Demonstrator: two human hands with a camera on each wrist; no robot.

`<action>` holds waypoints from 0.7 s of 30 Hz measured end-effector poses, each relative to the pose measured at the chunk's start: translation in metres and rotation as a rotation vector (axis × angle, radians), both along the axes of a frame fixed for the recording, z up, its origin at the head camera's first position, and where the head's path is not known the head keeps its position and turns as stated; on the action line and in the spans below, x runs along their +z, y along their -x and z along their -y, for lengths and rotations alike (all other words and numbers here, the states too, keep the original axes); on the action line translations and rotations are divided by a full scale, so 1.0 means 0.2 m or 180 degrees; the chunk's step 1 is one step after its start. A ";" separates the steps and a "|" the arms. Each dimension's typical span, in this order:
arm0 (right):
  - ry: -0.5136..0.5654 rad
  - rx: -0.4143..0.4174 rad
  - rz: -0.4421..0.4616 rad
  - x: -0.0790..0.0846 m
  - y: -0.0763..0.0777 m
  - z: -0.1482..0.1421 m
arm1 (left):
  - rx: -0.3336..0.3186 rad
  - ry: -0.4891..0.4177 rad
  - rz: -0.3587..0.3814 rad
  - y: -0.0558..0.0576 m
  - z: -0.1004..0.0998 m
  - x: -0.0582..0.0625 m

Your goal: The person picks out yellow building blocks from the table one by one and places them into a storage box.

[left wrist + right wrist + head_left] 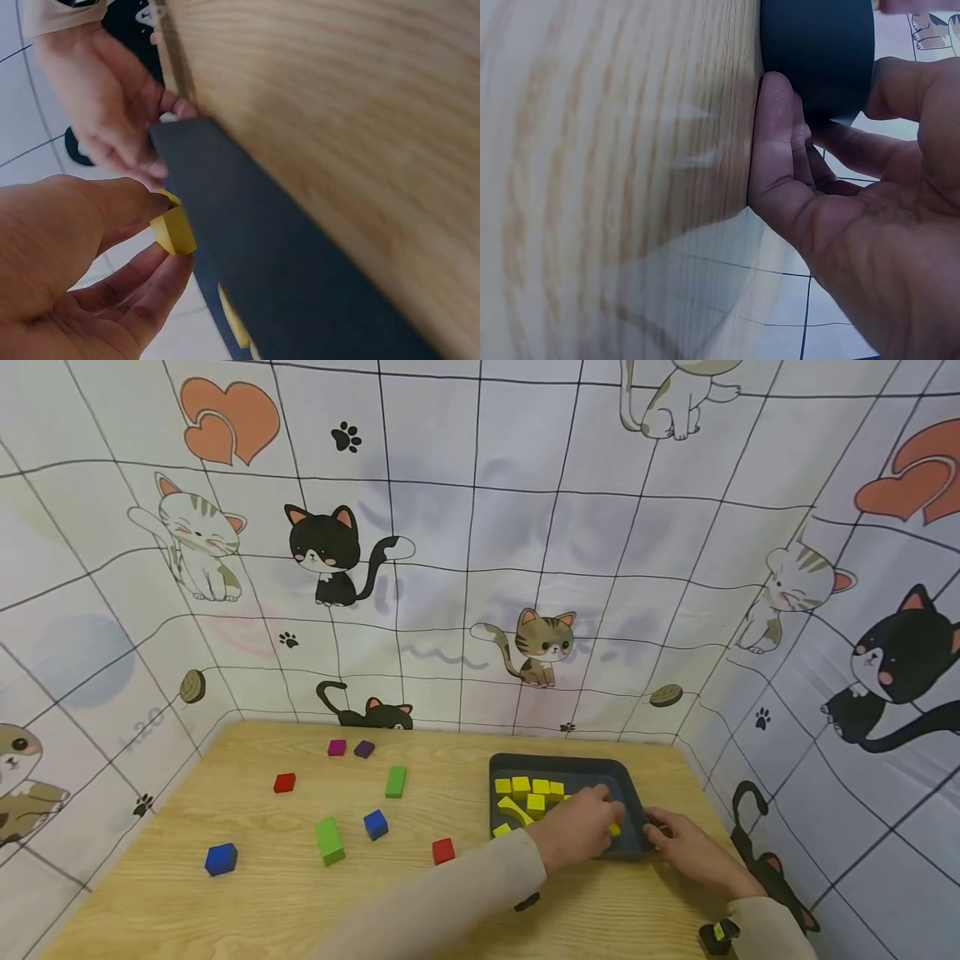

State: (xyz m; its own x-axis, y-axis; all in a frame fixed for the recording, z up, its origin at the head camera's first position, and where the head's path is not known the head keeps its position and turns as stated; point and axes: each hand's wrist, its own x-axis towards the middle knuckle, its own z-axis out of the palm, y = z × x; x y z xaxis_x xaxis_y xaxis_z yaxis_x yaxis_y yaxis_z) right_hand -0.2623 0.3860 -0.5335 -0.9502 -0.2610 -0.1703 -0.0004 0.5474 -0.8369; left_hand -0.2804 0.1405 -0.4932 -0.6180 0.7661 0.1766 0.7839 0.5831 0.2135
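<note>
A dark grey tray (633,810) holds several yellow blocks (536,804) and a yellow arch-shaped block (514,812). My left hand (579,828) reaches over its right half. In the left wrist view, the left thumb and fingertips pinch a small yellow block (174,229) beside the tray's wall (247,232). My right hand (697,853) holds the tray at its right edge. The right wrist view shows the fingers (774,112) low against the tray's outer wall (817,52), close along the tabletop, with the thumb up by the rim.
Left of the tray lie blue blocks (221,859), green blocks (330,841), red blocks (443,851), a magenta block (337,747) and a purple block (364,749). Cat-printed cloth (465,527) walls the wooden table (262,910) at the back and sides.
</note>
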 end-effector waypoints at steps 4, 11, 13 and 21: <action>0.0071 0.0081 0.0032 0.00 0.00 0.00 | -0.0059 0.0126 -0.0004 -0.02 -0.06 -0.02; 0.0178 0.0140 0.0017 0.00 -0.01 0.01 | -0.0036 0.0201 -0.0042 -0.04 -0.09 -0.01; 0.0166 0.0123 0.0008 0.01 -0.01 0.01 | -0.0030 0.0193 -0.0026 -0.04 -0.09 0.00; 0.0149 0.0132 -0.0001 0.00 -0.02 0.01 | -0.0019 0.0123 -0.0044 -0.03 -0.08 -0.03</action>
